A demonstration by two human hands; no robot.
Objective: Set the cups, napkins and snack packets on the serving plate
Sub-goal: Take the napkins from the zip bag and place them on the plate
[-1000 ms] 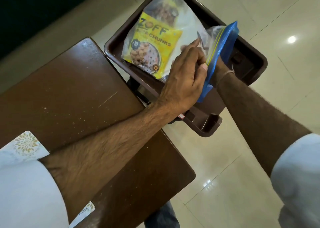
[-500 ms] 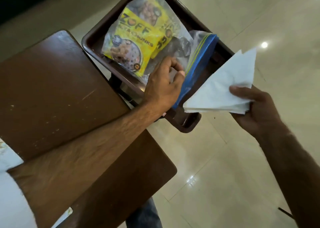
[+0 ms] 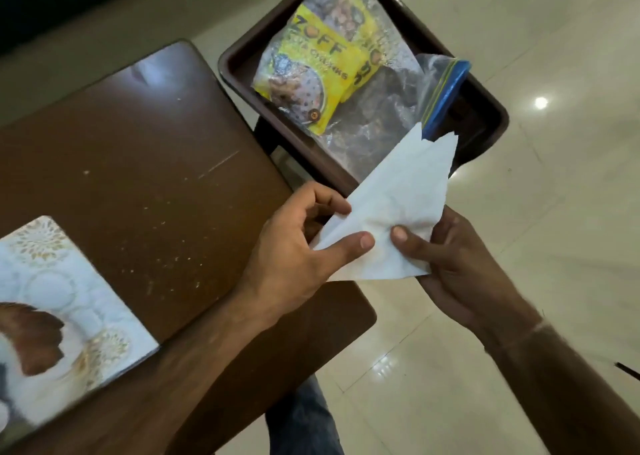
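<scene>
A stack of white folded napkins [image 3: 391,208] is held between my two hands above the near corner of the dark brown tray [image 3: 242,44]. My left hand [image 3: 298,246] pinches the stack's left edge with thumb on top. My right hand [image 3: 460,260] grips its right end, thumb pressed on the paper. Inside the tray lies a clear zip bag [image 3: 398,125] with a blue seal strip, holding yellow snack packets [image 3: 311,80] marked ZOFF. No cups are visible.
A dark brown table [image 3: 138,163] with scratches and crumbs fills the left. On its near left lies a white plate or mat with gold pattern [image 3: 62,312]. The tray sits on a stand beyond the table's right edge, over a glossy tiled floor [image 3: 554,212].
My right hand drew the napkins out of the zip bag and brought them nearer. My left hand let go of the bag and now holds the napkins too.
</scene>
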